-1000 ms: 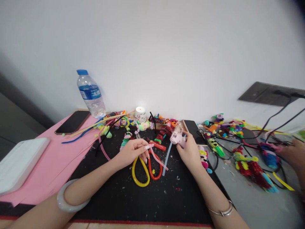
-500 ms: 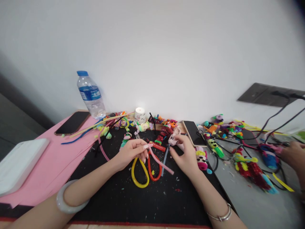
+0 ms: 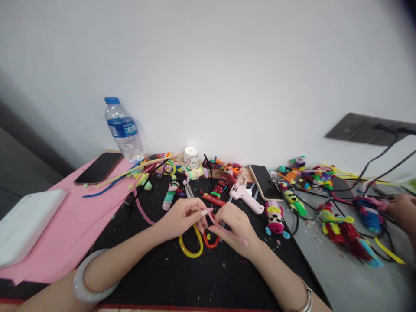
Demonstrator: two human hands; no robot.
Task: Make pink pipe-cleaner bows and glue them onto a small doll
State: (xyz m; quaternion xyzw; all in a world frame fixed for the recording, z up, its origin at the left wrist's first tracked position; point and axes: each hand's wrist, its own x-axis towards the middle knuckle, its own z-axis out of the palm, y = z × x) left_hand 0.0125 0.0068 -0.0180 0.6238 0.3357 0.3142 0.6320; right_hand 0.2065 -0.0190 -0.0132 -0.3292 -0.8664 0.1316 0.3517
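My left hand (image 3: 190, 216) pinches the short bent end of a pink pipe cleaner (image 3: 234, 236) between thumb and fingertips. Right beside it, my right hand (image 3: 232, 227) has its fingers curled in at the same pipe cleaner, whose long tail lies across the back of this hand. Beneath both hands rest scissors (image 3: 191, 255) with yellow and red loop handles, partly covered. A pale pink glue gun (image 3: 248, 199) lies just beyond my right hand, near a red tube-like piece (image 3: 213, 199). To the left lies a small green pipe-cleaner figure (image 3: 169, 197).
A black mat (image 3: 162, 277) with scraps lies under my hands. A water bottle (image 3: 123, 130), paper cup (image 3: 191, 157) and phones (image 3: 99, 168) stand or lie behind. Colourful pipe-cleaner figures (image 3: 275, 216) and black cables (image 3: 367, 167) fill the right, where another person's hand (image 3: 401, 208) works.
My right hand has let go of the glue gun, now lying on the mat, and moved left to the pipe cleaner. My left hand has shifted slightly nearer me, still pinching it.
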